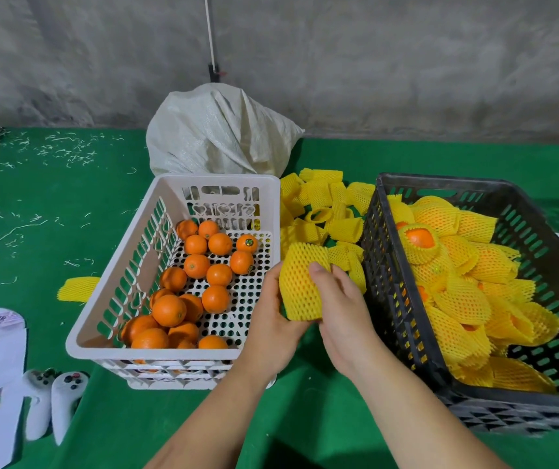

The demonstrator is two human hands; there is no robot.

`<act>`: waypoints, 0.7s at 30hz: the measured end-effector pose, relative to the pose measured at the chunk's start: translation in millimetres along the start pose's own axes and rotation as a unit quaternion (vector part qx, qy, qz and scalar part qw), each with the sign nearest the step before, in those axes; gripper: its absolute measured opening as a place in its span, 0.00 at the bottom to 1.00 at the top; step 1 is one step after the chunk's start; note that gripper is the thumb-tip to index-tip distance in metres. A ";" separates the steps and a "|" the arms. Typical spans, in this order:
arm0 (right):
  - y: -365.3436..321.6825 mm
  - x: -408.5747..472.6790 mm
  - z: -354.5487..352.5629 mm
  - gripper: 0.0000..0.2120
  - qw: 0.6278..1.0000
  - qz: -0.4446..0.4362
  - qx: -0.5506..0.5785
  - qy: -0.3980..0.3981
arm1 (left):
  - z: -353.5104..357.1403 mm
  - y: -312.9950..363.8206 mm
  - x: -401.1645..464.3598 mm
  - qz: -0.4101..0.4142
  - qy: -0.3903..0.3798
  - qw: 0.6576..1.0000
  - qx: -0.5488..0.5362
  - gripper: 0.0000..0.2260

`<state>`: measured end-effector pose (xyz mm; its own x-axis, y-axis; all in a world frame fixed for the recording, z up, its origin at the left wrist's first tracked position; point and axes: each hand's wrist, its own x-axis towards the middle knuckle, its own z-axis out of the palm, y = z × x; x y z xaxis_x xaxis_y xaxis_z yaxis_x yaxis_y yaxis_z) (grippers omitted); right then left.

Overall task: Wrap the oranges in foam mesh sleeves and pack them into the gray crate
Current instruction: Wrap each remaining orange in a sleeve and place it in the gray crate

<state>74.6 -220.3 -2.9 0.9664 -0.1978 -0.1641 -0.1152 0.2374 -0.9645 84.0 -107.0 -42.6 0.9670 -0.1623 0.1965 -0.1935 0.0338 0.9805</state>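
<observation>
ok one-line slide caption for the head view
Both hands, left hand and right hand, hold a sleeved orange between white basket and gray crate.

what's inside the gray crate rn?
The gray crate holds a heap of oranges in yellow foam mesh sleeves; one orange peeks out. Lower layers and the crate floor are covered.

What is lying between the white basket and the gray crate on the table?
In the head view, a pile of empty yellow foam sleeves lies between the white basket and gray crate.
</observation>
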 end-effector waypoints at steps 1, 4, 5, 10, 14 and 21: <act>-0.5 1.5 1.5 0.15 0.999 -0.012 0.025 0.017 | -0.2 0.0 1.8 0.002 0.002 1.000 0.004 0.32; 2.4 -1.4 11.7 0.17 0.998 -0.061 0.000 -0.010 | -3.8 -1.9 4.0 0.011 0.011 1.000 0.006 0.32; 4.5 -3.7 16.1 0.21 0.998 -0.051 -0.017 -0.023 | -4.7 -2.4 3.6 0.011 0.013 1.000 0.007 0.32; 13.2 0.0 9.5 0.43 0.998 -0.011 -0.044 0.040 | -7.6 -7.3 2.1 -0.047 -0.059 0.997 0.014 0.34; -10.6 12.4 -28.5 0.44 0.992 -0.023 -0.062 0.103 | -14.5 -4.1 5.2 -0.104 -0.037 0.992 -0.058 0.25; -67.5 43.7 -162.6 0.41 0.888 -0.174 -0.329 0.270 | -3.0 -5.3 2.5 -0.083 0.004 0.996 0.018 0.09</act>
<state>87.3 -399.6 21.3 0.7388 -0.6201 0.2640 -0.1121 -0.4993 -0.8591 88.0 -104.6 -47.4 0.9875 -0.1543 0.0317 -0.0364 -0.0276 0.9990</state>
